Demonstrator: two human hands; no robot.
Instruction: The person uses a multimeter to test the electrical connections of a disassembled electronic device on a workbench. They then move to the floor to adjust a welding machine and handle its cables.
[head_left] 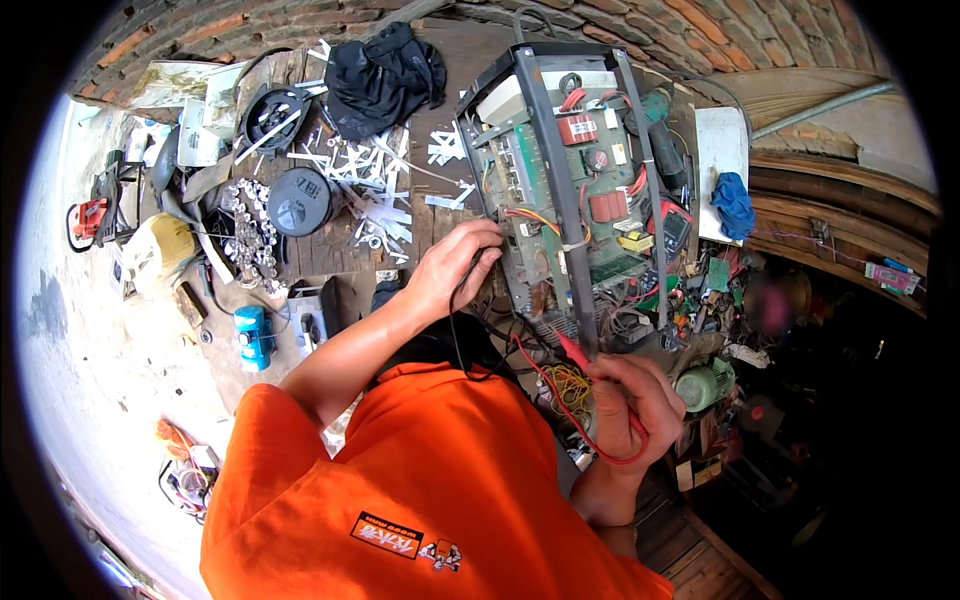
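Observation:
An opened electrical machine [577, 200] with a dark metal frame stands on the bench, its circuit boards, red parts and wires showing. My right hand [640, 400] pinches a red test probe [573, 348], whose tip points at the lower end of the machine near the finned metal. Its red lead [620, 458] loops below my fingers. At the machine's left edge, my left hand [458, 265] is closed round a black test lead [456, 335]; the probe end is hidden by the fingers. A multimeter [675, 225] with a red rim leans at the machine's right side.
White plastic strips [385, 205], a round black lid [301, 201] and a dark cloth [385, 80] lie to the left. A blue motor-like part [254, 337] sits lower left. Loose electronic scraps, a green motor [705, 385] and a blue cloth [733, 205] are on the right.

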